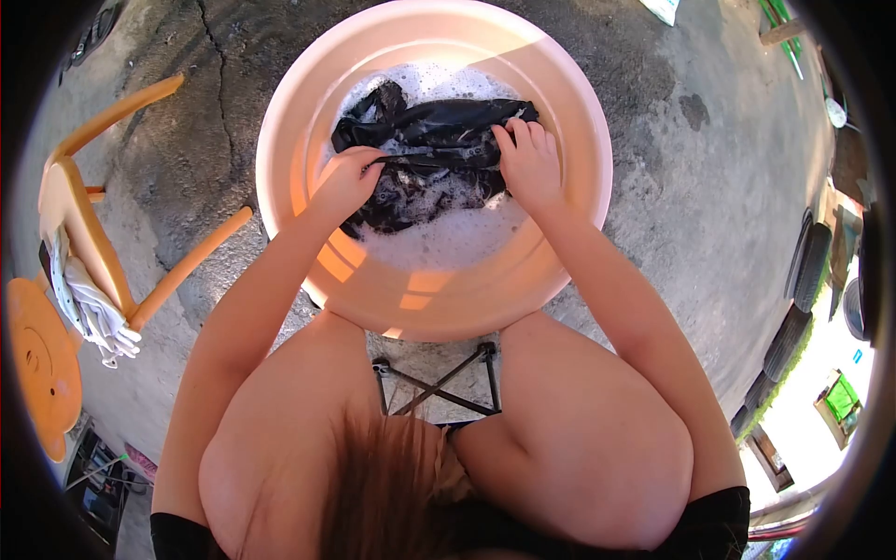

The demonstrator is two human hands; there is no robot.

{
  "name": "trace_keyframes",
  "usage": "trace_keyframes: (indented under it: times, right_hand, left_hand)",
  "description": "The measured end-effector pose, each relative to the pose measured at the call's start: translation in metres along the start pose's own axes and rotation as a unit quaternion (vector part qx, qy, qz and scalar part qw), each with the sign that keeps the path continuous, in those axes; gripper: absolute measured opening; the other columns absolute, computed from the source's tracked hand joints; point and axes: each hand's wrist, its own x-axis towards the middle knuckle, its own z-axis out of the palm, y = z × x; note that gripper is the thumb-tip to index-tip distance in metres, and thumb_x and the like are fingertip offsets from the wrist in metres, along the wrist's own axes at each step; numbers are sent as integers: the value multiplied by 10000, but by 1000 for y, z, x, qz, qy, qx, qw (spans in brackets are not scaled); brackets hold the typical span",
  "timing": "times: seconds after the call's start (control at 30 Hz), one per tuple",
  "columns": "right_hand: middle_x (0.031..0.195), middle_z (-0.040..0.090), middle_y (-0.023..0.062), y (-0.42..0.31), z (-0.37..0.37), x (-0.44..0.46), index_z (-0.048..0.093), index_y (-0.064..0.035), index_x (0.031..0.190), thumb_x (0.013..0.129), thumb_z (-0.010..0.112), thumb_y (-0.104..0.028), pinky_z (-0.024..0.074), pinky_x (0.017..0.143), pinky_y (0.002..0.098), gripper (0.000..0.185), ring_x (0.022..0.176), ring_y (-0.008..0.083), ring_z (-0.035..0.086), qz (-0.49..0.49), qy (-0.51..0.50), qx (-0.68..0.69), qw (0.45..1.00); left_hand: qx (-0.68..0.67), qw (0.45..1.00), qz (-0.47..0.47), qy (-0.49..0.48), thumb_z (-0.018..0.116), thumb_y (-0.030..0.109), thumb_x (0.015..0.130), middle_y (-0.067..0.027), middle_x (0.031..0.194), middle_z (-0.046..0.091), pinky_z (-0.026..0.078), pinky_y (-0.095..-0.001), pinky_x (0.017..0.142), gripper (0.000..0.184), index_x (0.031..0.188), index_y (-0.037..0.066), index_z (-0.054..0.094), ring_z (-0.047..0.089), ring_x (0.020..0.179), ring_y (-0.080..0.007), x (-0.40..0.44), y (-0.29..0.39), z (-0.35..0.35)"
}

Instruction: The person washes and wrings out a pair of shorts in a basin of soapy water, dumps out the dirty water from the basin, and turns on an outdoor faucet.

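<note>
A wet black garment (439, 126) lies in soapy water (448, 247) inside a large peach-coloured basin (439, 313). My left hand (349, 177) is closed on a fold of the cloth at its left side, fingers pinching the edge. On the right, my right hand (530, 161) grips the garment near its right end, with the fingers curled over it. A strip of the cloth runs between both hands. White suds surround the fabric, and part of it is under the foam.
An orange chair (89, 238) with light cloths (93, 308) on it stands at the left, beside an orange round-topped seat (42, 369). Folding stool legs (434, 387) show between my knees. Dark tyres (789, 341) line the right edge of the concrete floor (672, 224).
</note>
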Motion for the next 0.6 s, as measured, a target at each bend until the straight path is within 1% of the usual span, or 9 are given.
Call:
trace_keyframes:
  times: [0.03, 0.1, 0.17, 0.33, 0.37, 0.43, 0.53, 0.57, 0.6]
  right_hand:
    - [1057, 516, 40, 3, 2, 0, 615, -83, 921, 689, 650, -83, 395, 884, 381, 234, 1042, 260, 480, 14, -12, 15, 1000]
    - [1057, 517, 42, 9, -2, 4, 600, -72, 868, 689, 646, -85, 391, 890, 388, 185, 1046, 259, 477, -3, -24, 16, 1000]
    - [1047, 524, 46, 9, -9, 10, 586, -68, 824, 689, 637, -84, 385, 899, 399, 145, 1045, 256, 481, -16, -20, 40, 999]
    - [922, 567, 78, 10, -21, 21, 563, -65, 780, 703, 574, -72, 404, 865, 410, 78, 975, 275, 528, -38, 1, 154, 987]
    - [866, 561, 90, 10, -24, 22, 559, -55, 775, 712, 566, -82, 412, 853, 410, 69, 920, 286, 541, 4, -65, 204, 977]
    - [753, 550, 115, 8, -35, 25, 552, -36, 767, 730, 552, -102, 430, 830, 409, 75, 811, 307, 568, 87, -196, 298, 930]
    - [683, 538, 105, 2, -52, 40, 531, -14, 768, 779, 557, -157, 455, 727, 363, 145, 718, 269, 578, 202, -273, 365, 867]
    - [704, 555, 96, 4, -51, 41, 537, -18, 783, 786, 574, -189, 452, 709, 354, 175, 725, 243, 581, 215, -261, 391, 856]
    - [726, 571, 86, 7, -48, 43, 542, -22, 798, 792, 590, -221, 450, 691, 346, 205, 732, 218, 584, 229, -249, 417, 844]
  left_hand:
    - [-16, 999, -48, 6, 583, 127, 840, -148, 912, 653, 491, -355, 750, 189, 968, 11, 659, 639, 833, -286, -1, 3, -4]
    - [-56, 984, -169, 6, 570, 196, 887, -149, 811, 644, 476, -333, 689, 239, 1017, 8, 641, 630, 729, -235, -1, 20, -19]
    - [-57, 976, -204, 41, 553, 231, 904, -145, 803, 640, 470, -336, 683, 274, 1050, 12, 628, 622, 713, -223, -2, 36, -30]
    - [-89, 976, -166, 112, 514, 326, 933, -142, 938, 645, 429, -311, 815, 380, 1130, 10, 590, 598, 884, -208, 5, 40, -49]
    - [-168, 967, -172, 80, 529, 334, 922, -135, 1035, 631, 397, -305, 890, 419, 1144, -19, 581, 565, 981, -200, 11, 41, -55]
    - [-176, 958, -222, 54, 540, 328, 911, -128, 1044, 629, 397, -304, 899, 444, 1165, -35, 565, 564, 983, -195, 20, 59, -66]
    - [-238, 937, -253, 29, 573, 298, 885, -121, 1049, 627, 414, -306, 885, 487, 1220, -51, 515, 566, 973, -199, 38, 78, -72]
    - [-267, 929, -257, 23, 587, 284, 875, -119, 1049, 626, 422, -307, 875, 508, 1242, -54, 495, 568, 968, -202, 45, 78, -73]
    - [-224, 953, -201, 30, 602, 268, 862, -120, 1055, 626, 429, -313, 865, 526, 1262, -48, 474, 569, 970, -199, 52, 72, -71]
